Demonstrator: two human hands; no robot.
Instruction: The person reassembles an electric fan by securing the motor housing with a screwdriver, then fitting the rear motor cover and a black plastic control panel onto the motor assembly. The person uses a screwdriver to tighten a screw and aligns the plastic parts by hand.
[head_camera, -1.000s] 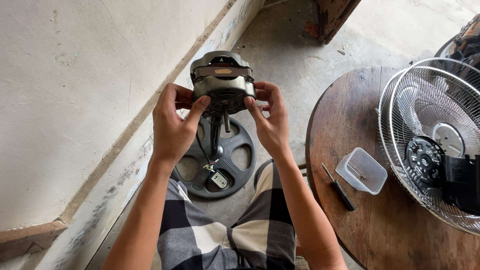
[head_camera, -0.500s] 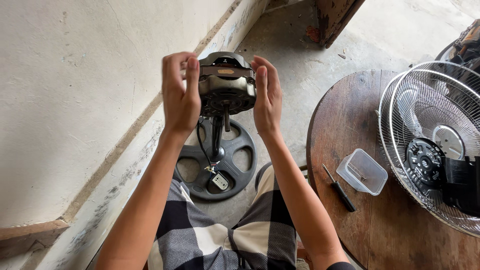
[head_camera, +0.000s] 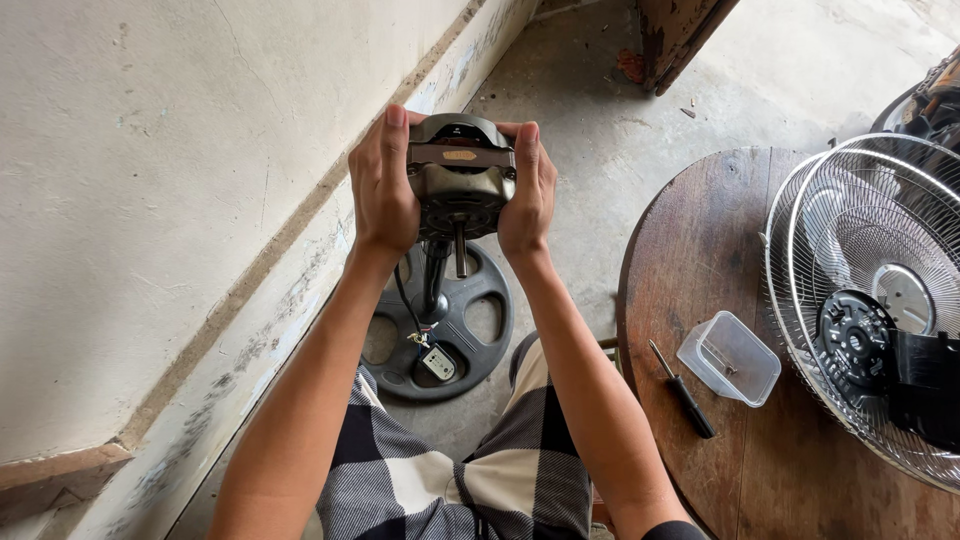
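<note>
A dark metal fan motor (head_camera: 460, 178) with a short shaft pointing down is held up in front of me, between both hands. My left hand (head_camera: 382, 185) grips its left side and my right hand (head_camera: 527, 190) grips its right side. Below it on the concrete floor stands a round dark fan base (head_camera: 480, 325) with its upright post and a hanging wire with a small capacitor (head_camera: 437, 363).
A round wooden table (head_camera: 720, 260) is at my right. On it lie a screwdriver (head_camera: 685, 392), a clear plastic box (head_camera: 729, 358) and a wire fan guard (head_camera: 860, 250) with a black hub. A plaster wall (head_camera: 150, 200) runs along the left. My checked shorts (head_camera: 450, 480) show below.
Both hands have shifted from holding the motor by the fingertips to clasping its sides with flat palms. The motor has turned so its shaft points downward toward me.
</note>
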